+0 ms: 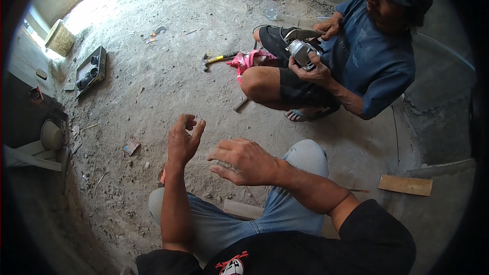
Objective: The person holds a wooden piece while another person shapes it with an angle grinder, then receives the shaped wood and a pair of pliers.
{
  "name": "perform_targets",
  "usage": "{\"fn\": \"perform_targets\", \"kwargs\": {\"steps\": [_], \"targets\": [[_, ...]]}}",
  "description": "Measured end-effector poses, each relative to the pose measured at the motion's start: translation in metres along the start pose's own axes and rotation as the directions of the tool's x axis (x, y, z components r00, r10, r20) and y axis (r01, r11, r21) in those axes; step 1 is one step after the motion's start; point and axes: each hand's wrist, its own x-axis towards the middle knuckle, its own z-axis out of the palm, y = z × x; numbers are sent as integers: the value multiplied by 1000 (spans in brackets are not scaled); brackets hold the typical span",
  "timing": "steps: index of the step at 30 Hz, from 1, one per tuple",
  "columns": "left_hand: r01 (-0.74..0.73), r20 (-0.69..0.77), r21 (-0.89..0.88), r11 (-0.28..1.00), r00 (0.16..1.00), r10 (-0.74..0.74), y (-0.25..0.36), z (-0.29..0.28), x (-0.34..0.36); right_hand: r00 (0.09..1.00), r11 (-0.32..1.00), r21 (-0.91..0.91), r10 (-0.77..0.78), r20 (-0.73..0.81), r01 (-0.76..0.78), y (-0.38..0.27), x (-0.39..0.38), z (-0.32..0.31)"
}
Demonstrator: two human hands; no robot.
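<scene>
My left hand [183, 138] is raised in the air above the dusty floor, its fingers bent and the thumb held apart, with nothing seen in it. Close by to the right, my right hand [243, 162] reaches across in front of my knees. Its fingers are stretched out and the thumb is apart, and it holds nothing. The two hands do not touch. Partly hidden behind my left forearm is a small orange-red object [162, 176] on the ground. A flat grey strip [243, 209] lies between my jeans-clad legs.
A co-worker [369, 56] squats at the right, holding a silver device [301, 53]. Beside them lie a hammer [220, 59], a pink bag [249, 62] and a plastic bottle [274, 2]. A tray [100, 75] and bucket [60, 38] stand left; a wooden piece [405, 185] lies right.
</scene>
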Motion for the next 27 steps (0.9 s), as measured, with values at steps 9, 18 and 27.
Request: {"fn": "perform_targets", "kwargs": {"steps": [9,18,27], "targets": [[22,9,-12,1000,1000,-22,3,-1,-1,1000,1000,-8,-13,-12,13,1,0,1],[-2,0,-9,1000,1000,2,6,-2,0,1000,1000,-5,-14,-18,14,2,-1,1],[19,7,-14,1000,1000,-19,6,-3,0,1000,1000,0,-6,-10,6,2,0,2]]}}
